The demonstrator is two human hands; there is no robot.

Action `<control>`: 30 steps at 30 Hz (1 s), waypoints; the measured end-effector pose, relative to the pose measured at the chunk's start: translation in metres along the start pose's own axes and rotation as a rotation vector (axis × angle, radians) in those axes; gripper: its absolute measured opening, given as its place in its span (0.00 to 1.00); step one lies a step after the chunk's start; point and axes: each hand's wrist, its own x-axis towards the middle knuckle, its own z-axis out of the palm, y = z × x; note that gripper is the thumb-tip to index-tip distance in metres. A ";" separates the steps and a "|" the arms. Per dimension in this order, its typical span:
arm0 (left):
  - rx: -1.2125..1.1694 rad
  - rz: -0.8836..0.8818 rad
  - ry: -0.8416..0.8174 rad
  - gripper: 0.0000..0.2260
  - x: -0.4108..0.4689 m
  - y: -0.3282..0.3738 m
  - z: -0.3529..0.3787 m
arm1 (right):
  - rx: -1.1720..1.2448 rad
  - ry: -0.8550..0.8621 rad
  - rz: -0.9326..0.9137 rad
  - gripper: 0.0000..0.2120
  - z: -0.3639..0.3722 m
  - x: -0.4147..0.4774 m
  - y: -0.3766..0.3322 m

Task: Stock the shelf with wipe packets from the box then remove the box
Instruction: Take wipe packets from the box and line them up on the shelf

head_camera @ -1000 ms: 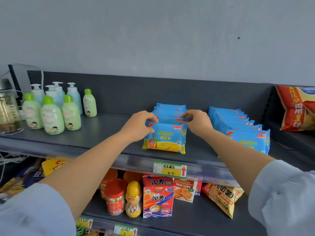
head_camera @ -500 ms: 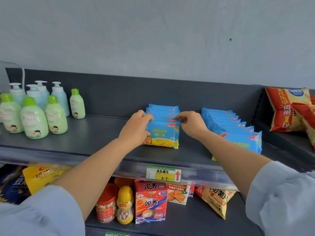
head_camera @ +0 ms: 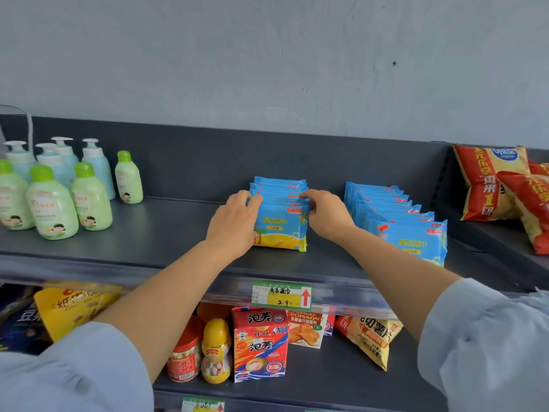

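My left hand [head_camera: 234,224] curls its fingers round the left edge of the wipe packets [head_camera: 280,230], a row standing mid-shelf [head_camera: 166,242]; my right hand [head_camera: 326,217] pinches their top right corner. They look light, soft and slippery, so I'd grip them by the side edges.

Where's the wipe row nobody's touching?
Head view, upper shelf, right of centre: the untouched wipe row stands right of the other wipe row, left of the red snack bags.

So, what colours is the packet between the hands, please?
Packet: blue above, yellow below; head view.
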 end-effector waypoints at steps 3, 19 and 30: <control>0.046 0.025 0.001 0.33 -0.003 0.002 0.001 | -0.091 -0.019 0.006 0.27 0.002 -0.010 -0.003; 0.049 0.109 -0.032 0.34 -0.047 0.051 -0.024 | -0.262 -0.058 0.057 0.27 -0.022 -0.099 0.000; -0.001 0.048 -0.062 0.31 -0.124 0.166 -0.039 | -0.283 -0.104 -0.020 0.28 -0.073 -0.210 0.065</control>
